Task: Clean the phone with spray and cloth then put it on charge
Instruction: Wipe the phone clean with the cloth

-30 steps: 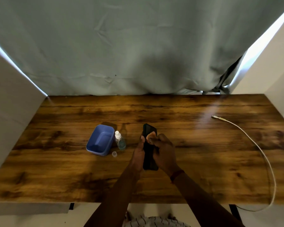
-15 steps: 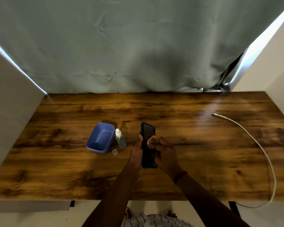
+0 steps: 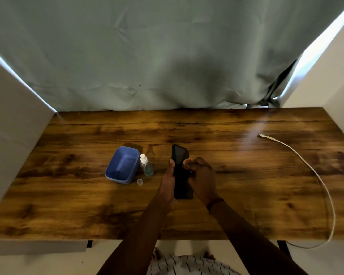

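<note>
The wooden table (image 3: 68,195) carried everything within reach. The white charging cable (image 3: 314,175) lay well apart on the right, its plug end free, probably waiting for the last step. The blue tub (image 3: 122,165) sat left of centre with the spray bottle (image 3: 146,165) just beside it and its small cap (image 3: 139,181) off, near the bottle's base. The phone (image 3: 181,171) was held above the table, the left hand (image 3: 168,185) wrapped along its left edge to steady it (screen up), while the right hand (image 3: 202,176) pinched a small pale cloth (image 3: 187,162) against the glass. Compared with half a second before, the cloth had moved slightly down the screen.
</note>
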